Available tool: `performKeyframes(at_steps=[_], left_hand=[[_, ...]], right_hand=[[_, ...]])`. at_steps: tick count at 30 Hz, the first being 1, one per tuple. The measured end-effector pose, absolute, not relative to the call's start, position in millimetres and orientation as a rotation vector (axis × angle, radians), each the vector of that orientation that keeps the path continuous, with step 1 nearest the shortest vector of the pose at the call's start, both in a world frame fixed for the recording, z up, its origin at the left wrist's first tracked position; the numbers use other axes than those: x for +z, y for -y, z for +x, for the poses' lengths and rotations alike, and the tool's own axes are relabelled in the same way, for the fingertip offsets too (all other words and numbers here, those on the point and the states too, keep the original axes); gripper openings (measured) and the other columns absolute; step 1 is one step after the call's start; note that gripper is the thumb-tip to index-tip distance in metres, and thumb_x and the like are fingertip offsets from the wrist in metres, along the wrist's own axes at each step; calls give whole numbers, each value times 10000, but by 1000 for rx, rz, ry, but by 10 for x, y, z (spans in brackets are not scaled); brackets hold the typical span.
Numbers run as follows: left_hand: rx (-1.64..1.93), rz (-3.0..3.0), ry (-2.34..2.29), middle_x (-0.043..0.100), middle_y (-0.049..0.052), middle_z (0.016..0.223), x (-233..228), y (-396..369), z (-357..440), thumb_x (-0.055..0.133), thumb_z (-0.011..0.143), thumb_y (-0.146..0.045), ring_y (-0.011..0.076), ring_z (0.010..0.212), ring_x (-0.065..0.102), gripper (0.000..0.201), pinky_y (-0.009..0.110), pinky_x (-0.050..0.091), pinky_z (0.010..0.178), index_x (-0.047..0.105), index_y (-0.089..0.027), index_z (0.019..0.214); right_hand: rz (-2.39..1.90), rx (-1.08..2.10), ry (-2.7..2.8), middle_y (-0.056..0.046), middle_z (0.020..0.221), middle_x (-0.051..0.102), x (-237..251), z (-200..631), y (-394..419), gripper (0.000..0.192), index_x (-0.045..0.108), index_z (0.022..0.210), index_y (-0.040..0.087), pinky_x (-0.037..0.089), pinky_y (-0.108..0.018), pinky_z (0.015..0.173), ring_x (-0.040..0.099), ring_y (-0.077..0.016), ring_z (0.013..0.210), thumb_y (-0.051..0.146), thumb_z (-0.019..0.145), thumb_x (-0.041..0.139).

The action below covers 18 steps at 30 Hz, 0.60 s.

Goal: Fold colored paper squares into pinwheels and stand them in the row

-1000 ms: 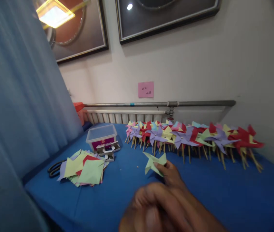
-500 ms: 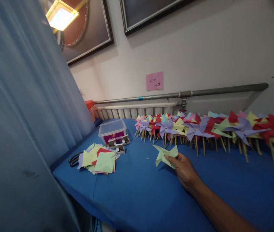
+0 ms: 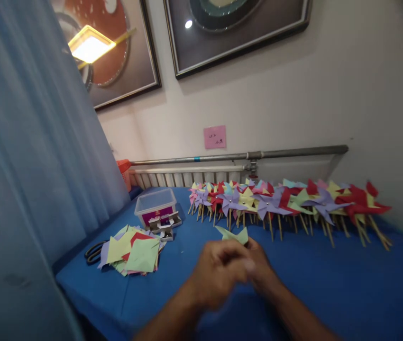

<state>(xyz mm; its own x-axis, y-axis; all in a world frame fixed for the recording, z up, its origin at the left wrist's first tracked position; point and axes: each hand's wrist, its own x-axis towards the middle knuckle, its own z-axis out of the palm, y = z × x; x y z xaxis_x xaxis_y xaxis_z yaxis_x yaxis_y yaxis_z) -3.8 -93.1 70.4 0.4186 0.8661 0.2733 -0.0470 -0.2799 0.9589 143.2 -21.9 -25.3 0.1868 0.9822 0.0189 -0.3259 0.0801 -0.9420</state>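
Observation:
A light green paper pinwheel is held upright in front of me, its upper points showing above my hands. My right hand grips it from the right, with its fingers partly hidden. My left hand, slightly blurred, lies across the front of the pinwheel and of my right hand. Its fingers are curled, and whatever they hold is hidden. Finished pinwheels on sticks stand in a long cluster beyond my hands, in purple, red, yellow, green, pink and blue.
On the blue-covered table, a stack of coloured paper pieces lies at left beside black-handled scissors. Behind it are small open boxes and a clear plastic tub. A blue curtain hangs along the left.
My left hand has come into view from below and closed in front of the green pinwheel. My right hand has drawn the pinwheel slightly nearer. The view has tilted up.

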Motion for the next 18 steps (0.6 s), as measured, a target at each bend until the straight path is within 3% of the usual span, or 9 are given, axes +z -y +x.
performKeyframes(at_steps=[4, 7, 11, 18], left_hand=[[1327, 1728, -1267, 478, -42, 575, 481, 136, -194, 586, 851, -406, 124, 589, 465, 301, 258, 358, 608, 549, -189, 646], [1395, 1816, -1530, 488, -34, 600, 148, -127, -353, 472, 918, -383, 138, 623, 488, 323, 262, 335, 640, 512, -197, 657], [1161, 1974, -1743, 481, -30, 546, -113, -107, -412, 467, 951, -394, 144, 577, 478, 380, 271, 254, 603, 472, -203, 623], [979, 1981, -1985, 613, 20, 615, 43, -123, -407, 497, 989, -360, 156, 611, 535, 394, 292, 233, 610, 577, -190, 643]], right_hand=[[-993, 1208, 825, -41, 778, 788, -282, 1420, 213, 340, 736, 862, 196, 549, -338, 676, 715, -249, 703, 389, 599, 831], [-988, 1200, 844, -53, 807, 797, -318, 1423, 204, 340, 739, 886, 192, 565, -357, 734, 737, -267, 762, 381, 618, 829], [-996, 1174, 867, -54, 836, 802, -327, 1432, 221, 329, 737, 900, 205, 570, -358, 726, 739, -273, 776, 401, 646, 812], [-1069, 1115, 859, -47, 816, 796, -319, 1474, 257, 362, 730, 926, 208, 573, -358, 694, 738, -277, 748, 437, 656, 807]])
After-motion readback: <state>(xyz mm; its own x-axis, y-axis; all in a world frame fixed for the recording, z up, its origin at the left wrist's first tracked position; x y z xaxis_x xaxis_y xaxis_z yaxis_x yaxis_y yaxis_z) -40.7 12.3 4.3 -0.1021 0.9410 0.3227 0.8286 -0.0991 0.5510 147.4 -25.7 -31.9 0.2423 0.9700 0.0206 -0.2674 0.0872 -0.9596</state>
